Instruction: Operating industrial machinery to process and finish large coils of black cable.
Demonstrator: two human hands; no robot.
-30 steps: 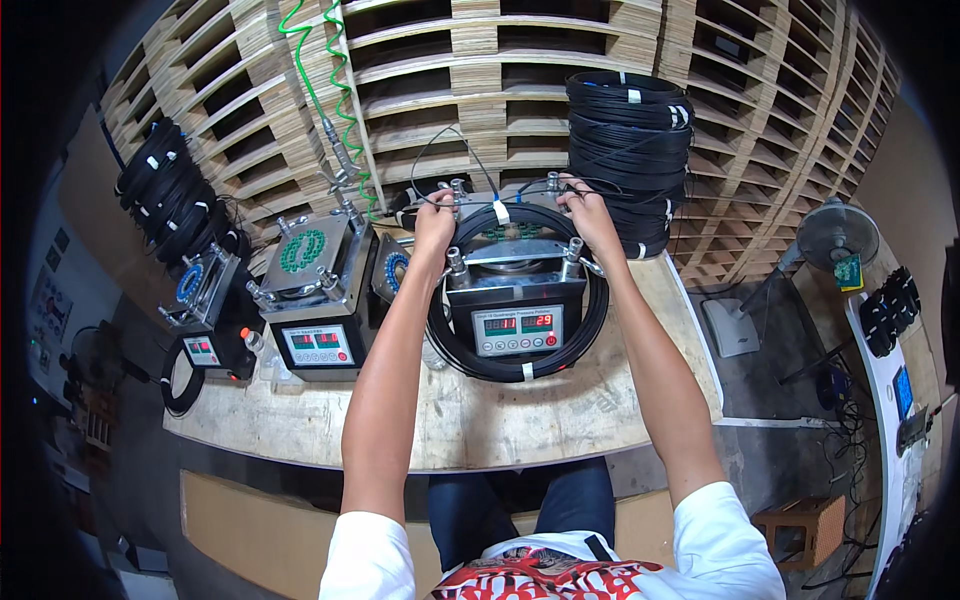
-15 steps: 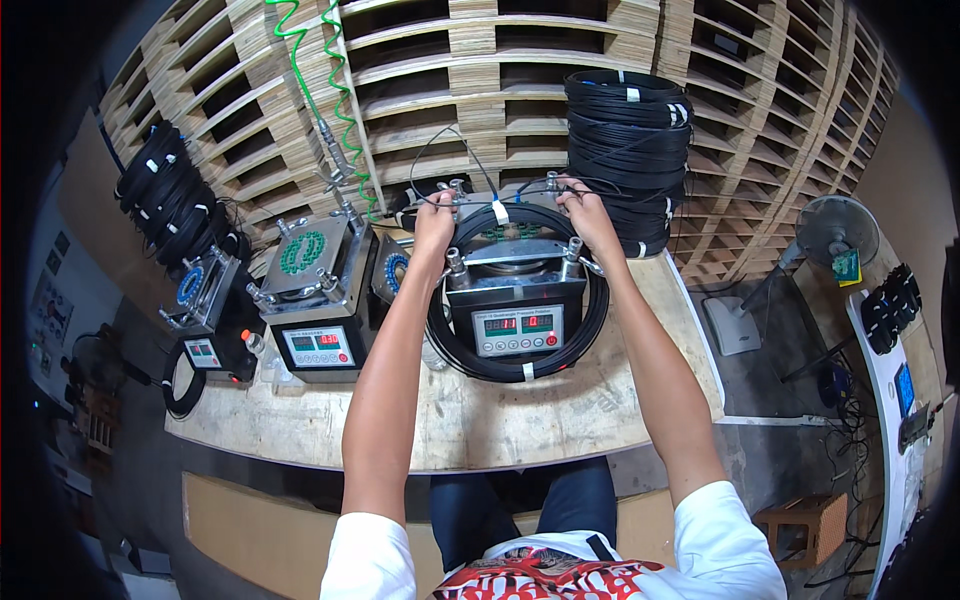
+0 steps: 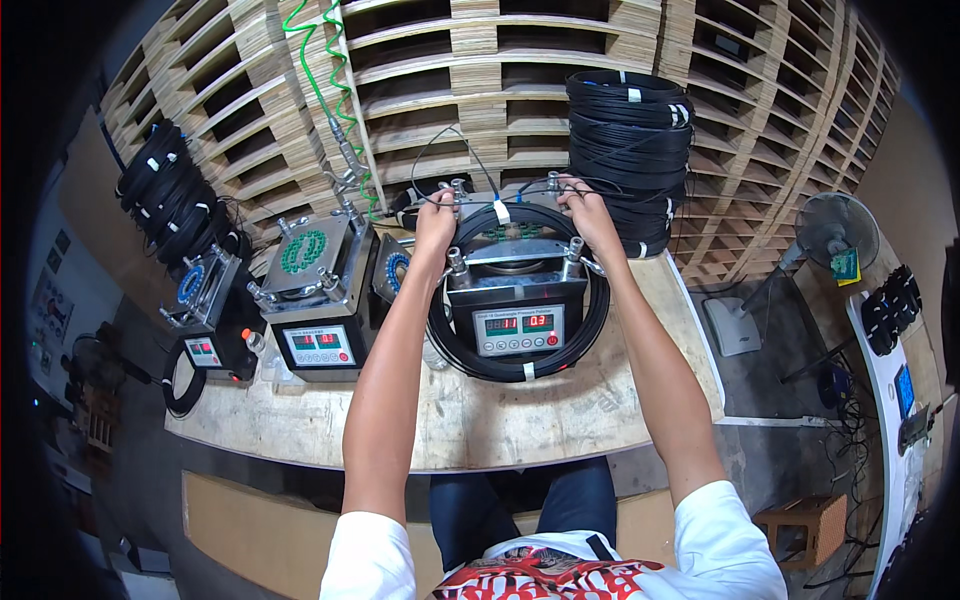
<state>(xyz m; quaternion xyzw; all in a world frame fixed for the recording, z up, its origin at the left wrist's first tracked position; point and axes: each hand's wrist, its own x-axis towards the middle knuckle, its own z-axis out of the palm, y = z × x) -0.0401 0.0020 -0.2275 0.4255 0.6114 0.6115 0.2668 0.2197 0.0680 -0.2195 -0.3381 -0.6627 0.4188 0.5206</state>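
A polishing machine (image 3: 514, 290) with a square metal top, corner clamp posts and a lit red-digit display stands before me. Around it lies a coil of black cable (image 3: 600, 320), bound with white ties, its front hanging below the display. My left hand (image 3: 435, 222) is closed at the far left clamp post (image 3: 459, 188). At the far right clamp post (image 3: 553, 182), my right hand (image 3: 588, 216) is closed likewise. Some fingertips are hidden. A thin black cable end (image 3: 452, 130) arches up behind the machine; other thin strands pass close to my right fingers.
Two similar machines, one larger (image 3: 315, 300) and one smaller (image 3: 208, 310), stand to the left beside a bottle (image 3: 254, 342). A tall stack of black cable coils (image 3: 628, 160) rises behind my right hand. Wooden pallets (image 3: 470, 60) and a green coiled air hose (image 3: 340, 90) are behind.
The digits on the machine's display have changed. The green air hose and its metal end have swung slightly to the right. Both hands stay in place.
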